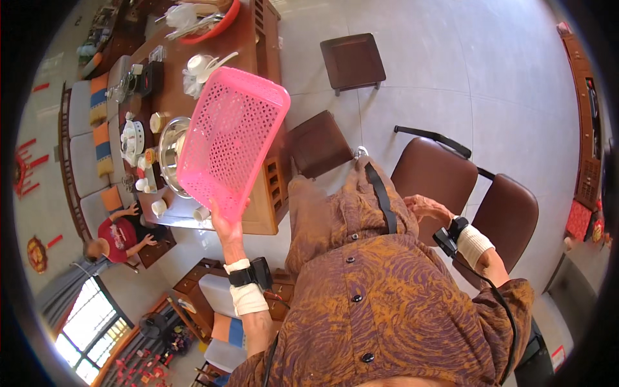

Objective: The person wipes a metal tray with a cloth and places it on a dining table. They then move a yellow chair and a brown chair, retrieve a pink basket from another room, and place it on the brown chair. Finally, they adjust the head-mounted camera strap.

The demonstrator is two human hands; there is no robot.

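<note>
My left hand (227, 220) grips the near end of a pink perforated plastic basket (232, 140), which is held tilted over the edge of a wooden table. No contents show inside the basket. Behind it, partly hidden, stands a shiny metal basin (169, 157) with something pale in it. My right hand (425, 207) hangs at my side by my patterned trousers, in front of a brown chair; its fingers are partly hidden, and whether it holds anything is not visible.
The wooden table (251, 220) bears cups, a red basin (217, 30) with utensils, and a white bowl (199, 64). Two dark stools (353, 62) (321, 144) and a brown chair (435, 169) stand on the tiled floor. A person in red (116, 239) sits beyond the table.
</note>
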